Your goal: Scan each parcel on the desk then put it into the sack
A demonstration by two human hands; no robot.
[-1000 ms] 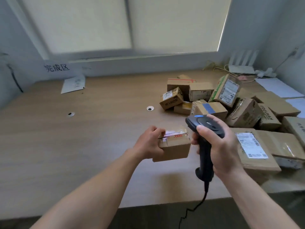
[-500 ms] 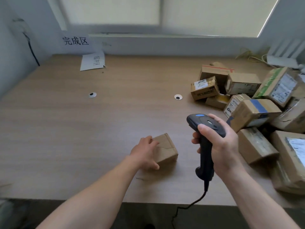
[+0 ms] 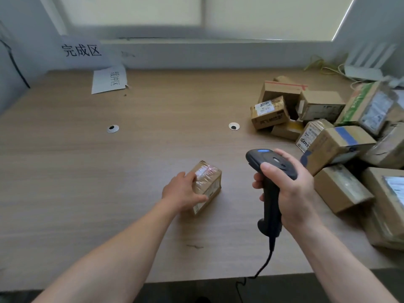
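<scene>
A small taped cardboard parcel (image 3: 208, 184) sits on the wooden desk (image 3: 87, 182) near the middle front. My left hand (image 3: 182, 192) grips its left side, thumb along the near face and fingers over the top. My right hand (image 3: 288, 189) holds a black corded barcode scanner (image 3: 270, 171) upright just right of the parcel, its head pointing left and away. A heap of several cardboard parcels (image 3: 341, 145) fills the desk's right side. No sack is in view.
Two round cable grommets (image 3: 234, 126) (image 3: 112, 128) are set into the desk. A loose paper sheet (image 3: 109, 80) lies at the back left under a wall sign (image 3: 81, 50). A white router (image 3: 367, 64) and cables sit at the back right. The scanner's cord hangs over the front edge.
My left hand lowered the parcel from mid-air onto the desk, and the parcel has turned since half a second ago so its taped, labelled faces show. My view tilted down and left. The scanner barely moved.
</scene>
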